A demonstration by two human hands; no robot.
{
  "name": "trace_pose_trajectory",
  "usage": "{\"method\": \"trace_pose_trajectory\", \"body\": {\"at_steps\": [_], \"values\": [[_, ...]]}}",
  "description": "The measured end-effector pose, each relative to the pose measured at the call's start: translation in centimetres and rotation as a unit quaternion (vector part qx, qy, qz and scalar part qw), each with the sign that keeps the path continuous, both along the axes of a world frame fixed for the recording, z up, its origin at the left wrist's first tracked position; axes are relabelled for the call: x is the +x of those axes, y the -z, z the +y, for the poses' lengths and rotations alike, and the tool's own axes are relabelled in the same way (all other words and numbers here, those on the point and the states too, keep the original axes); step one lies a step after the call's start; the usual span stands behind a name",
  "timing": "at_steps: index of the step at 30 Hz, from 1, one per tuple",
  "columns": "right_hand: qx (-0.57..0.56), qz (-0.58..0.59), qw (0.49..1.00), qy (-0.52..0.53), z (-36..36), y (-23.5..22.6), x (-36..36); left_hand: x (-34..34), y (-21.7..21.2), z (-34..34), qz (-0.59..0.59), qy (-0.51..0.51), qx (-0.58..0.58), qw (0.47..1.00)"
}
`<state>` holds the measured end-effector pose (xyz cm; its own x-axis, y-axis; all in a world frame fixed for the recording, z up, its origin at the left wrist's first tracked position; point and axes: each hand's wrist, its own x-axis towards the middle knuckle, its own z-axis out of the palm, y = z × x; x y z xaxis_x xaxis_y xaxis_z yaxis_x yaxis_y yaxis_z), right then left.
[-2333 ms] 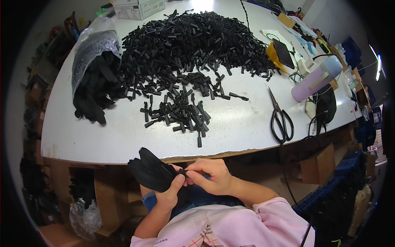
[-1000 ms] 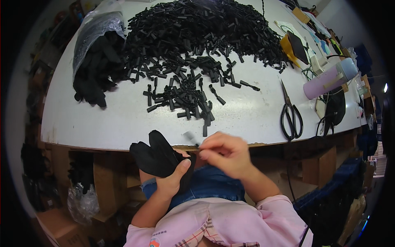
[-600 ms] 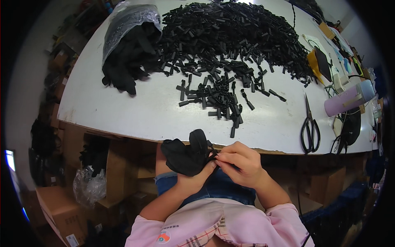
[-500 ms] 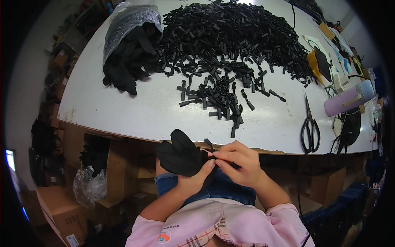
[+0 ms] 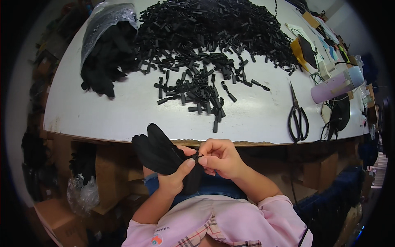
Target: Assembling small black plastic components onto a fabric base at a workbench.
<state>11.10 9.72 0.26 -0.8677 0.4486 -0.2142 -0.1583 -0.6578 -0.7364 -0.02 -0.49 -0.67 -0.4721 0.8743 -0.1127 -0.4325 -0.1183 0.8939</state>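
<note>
My left hand (image 5: 180, 169) is closed around a bundle of long black fabric strips (image 5: 156, 150), which look like zipper tapes. Their folded ends fan out up and to the left, and other ends hang down over my lap. Fingertip to fingertip with it, my right hand (image 5: 220, 158) pinches a small black zipper pull at the strips' edge; the fingers mostly hide it. Both hands are just off the table's near edge. Beyond them on the white table (image 5: 103, 117) lies a loose cluster of black zipper pulls (image 5: 201, 90).
A large heap of zipper pulls (image 5: 214, 29) covers the far middle. At the left, a clear plastic bag (image 5: 109, 20) spills more black strips (image 5: 105, 61). Black-handled scissors (image 5: 297, 119) and a lilac bottle (image 5: 335, 86) lie at the right. Cardboard boxes (image 5: 57, 218) stand below.
The zipper pull that stood up between my hands is now mostly hidden by my fingers. Both hands have shifted slightly left in the picture, and the table view has shifted the same way.
</note>
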Motion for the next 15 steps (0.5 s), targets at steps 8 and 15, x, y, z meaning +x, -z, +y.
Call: {"method": "trace_pose_trajectory", "body": {"at_steps": [8, 15], "values": [[0.000, -0.007, 1.000, 0.021, -0.5, -0.2, -0.2, 0.1, 0.0, 0.3, 0.093, -0.001, 0.031, 0.995], [0.520, -0.028, 0.824, 0.224, -1.6, 1.3, -0.5, 1.2, -1.2, 0.5, 0.158, -0.056, -0.009, 0.986]]}}
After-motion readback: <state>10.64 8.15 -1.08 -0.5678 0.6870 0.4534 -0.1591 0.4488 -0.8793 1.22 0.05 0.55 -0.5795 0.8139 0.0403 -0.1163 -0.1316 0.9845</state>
